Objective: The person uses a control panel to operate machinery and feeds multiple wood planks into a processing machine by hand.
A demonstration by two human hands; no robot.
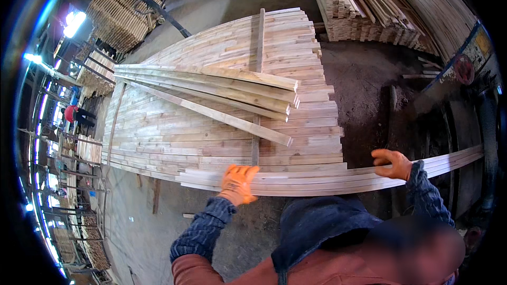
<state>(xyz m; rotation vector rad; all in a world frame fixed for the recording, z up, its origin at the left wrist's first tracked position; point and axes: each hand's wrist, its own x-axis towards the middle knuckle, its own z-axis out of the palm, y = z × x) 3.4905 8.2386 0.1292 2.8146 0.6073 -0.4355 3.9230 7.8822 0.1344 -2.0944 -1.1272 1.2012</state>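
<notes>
My left hand, in an orange glove, is closed over several long pale boards at the near edge of a wide wooden stack. Its fingers lie across their top and the thumb is at the near side. My right hand, also gloved in orange, is over the same boards farther right. Its fingers are curved and apart from the thumb, with nothing seen between them. The boards run on past the stack's right end. The broad layer of planks lies just beyond my hands.
Several loose beams fan out on top of the planks. A thin crosswise batten lies across the layer. Tall timber piles stand at the far right, with more stacked wood at far left. Another person is in the left distance.
</notes>
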